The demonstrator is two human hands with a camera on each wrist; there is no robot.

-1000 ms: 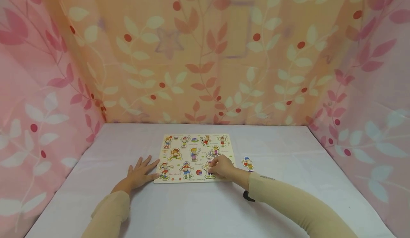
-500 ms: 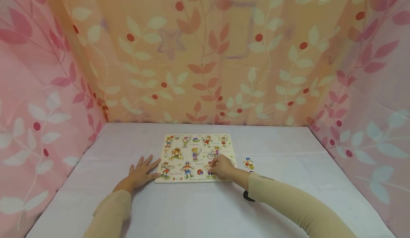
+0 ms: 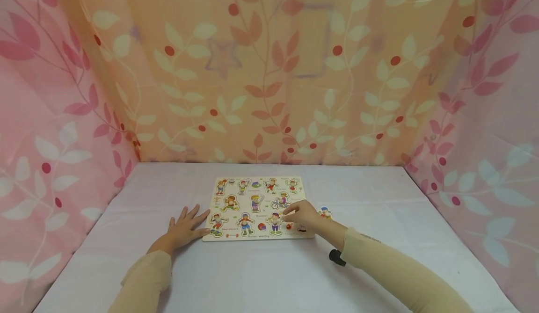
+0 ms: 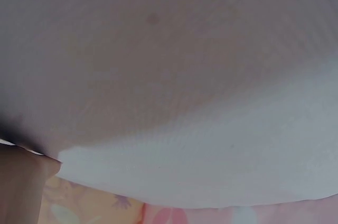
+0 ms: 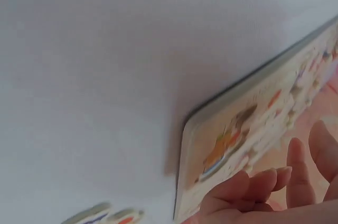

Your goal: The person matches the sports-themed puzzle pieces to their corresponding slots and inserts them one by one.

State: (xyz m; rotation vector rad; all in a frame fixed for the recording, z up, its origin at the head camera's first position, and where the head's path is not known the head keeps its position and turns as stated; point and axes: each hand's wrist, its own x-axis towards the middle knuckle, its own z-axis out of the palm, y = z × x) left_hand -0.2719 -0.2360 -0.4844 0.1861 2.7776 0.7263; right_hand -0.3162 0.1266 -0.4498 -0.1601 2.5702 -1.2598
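A wooden picture puzzle board (image 3: 243,204) lies flat, filled with child-shaped sports pieces. My left hand (image 3: 183,231) rests with spread fingers on the cloth, thumb and fingertips at the board's left edge. My right hand (image 3: 302,215) hovers over the board's lower right, fingertips right beside a purple-capped figure piece (image 3: 275,224) in the bottom row. In the right wrist view, its fingers (image 5: 298,176) are bent loosely, with nothing between thumb and index. Near them shows the corner recess with a printed figure (image 5: 222,147). The left wrist view shows mostly cloth and part of my left hand (image 4: 24,187).
A loose blue-capped figure piece (image 3: 325,212) lies right of the board, partly hidden behind my right hand. White cloth (image 3: 236,275) covers the table. Leaf-patterned curtains (image 3: 269,69) stand at the back and both sides. A dark wrist device (image 3: 337,258) hangs under my right wrist.
My right hand has let go of the purple-capped figure piece and moved slightly right, uncovering it and the board's lower right. My left hand has stayed in place.
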